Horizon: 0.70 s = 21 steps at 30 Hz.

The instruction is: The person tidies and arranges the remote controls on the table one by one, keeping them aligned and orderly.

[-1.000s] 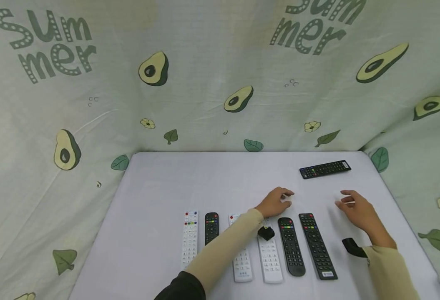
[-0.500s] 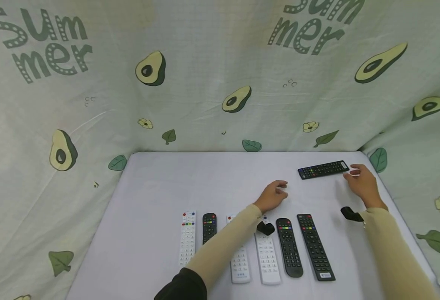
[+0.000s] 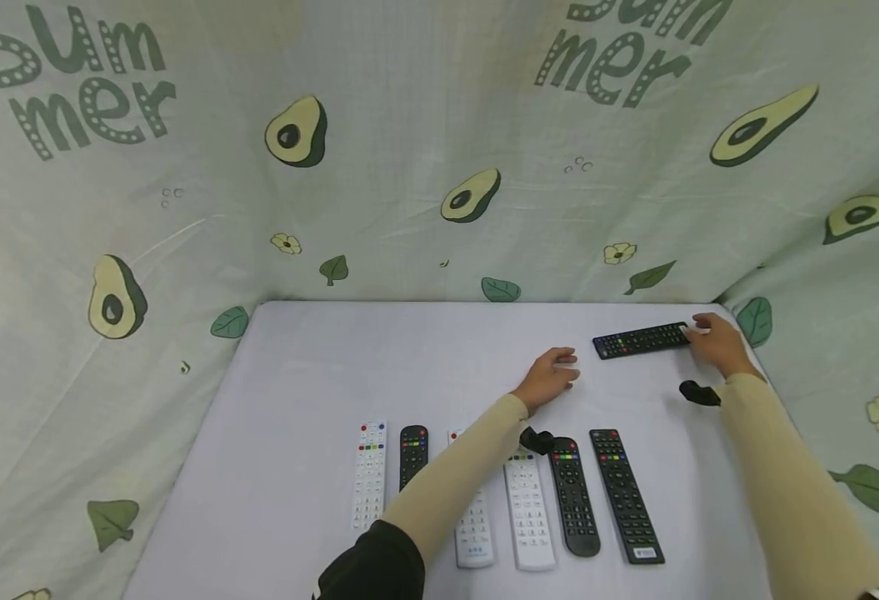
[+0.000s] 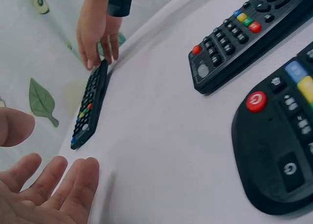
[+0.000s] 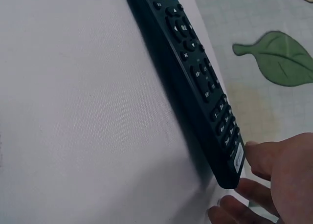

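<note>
At the table's far right lies a black remote control (image 3: 640,340), angled across the surface. My right hand (image 3: 716,343) is at its right end. In the right wrist view the thumb (image 5: 261,158) and fingers of that hand pinch the labelled end of the black remote control (image 5: 195,87). My left hand (image 3: 547,379) hovers left of it, fingers relaxed and holding nothing. In the left wrist view its fingers (image 4: 80,185) are spread apart, with the thumb (image 4: 14,127) held away from them.
In front is a row of remotes: a white one (image 3: 370,479), a black one (image 3: 413,450), two white ones (image 3: 475,533) (image 3: 531,517), a rounded black one (image 3: 576,500) and a long black one (image 3: 626,500). My left forearm (image 3: 454,475) crosses the row. A patterned cloth (image 3: 379,150) hangs behind.
My right hand has reached forward to the far black remote control and taken its right end between thumb and fingers. My left hand has moved slightly forward. The row remains in place.
</note>
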Motion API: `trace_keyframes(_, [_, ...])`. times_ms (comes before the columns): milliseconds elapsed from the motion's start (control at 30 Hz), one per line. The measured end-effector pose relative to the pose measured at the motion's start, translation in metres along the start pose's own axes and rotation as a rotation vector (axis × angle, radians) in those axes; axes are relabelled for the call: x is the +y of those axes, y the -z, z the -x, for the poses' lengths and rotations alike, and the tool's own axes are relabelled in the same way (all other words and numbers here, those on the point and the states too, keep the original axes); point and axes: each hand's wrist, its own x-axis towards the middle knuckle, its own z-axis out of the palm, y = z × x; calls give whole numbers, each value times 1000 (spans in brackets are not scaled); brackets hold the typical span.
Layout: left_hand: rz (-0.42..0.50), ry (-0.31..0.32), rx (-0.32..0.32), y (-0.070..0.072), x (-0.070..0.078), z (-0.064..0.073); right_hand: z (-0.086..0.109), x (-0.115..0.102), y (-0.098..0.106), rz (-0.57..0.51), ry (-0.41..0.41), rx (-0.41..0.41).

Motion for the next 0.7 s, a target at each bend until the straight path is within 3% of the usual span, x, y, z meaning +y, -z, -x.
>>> trace_keyframes(333, [73, 45, -13, -4, 0, -9, -8, -2, -3, 24, 87, -44])
trace_keyframes(700, [138, 108, 18, -11, 2, -11, -4, -4, -6, 23, 75, -9])
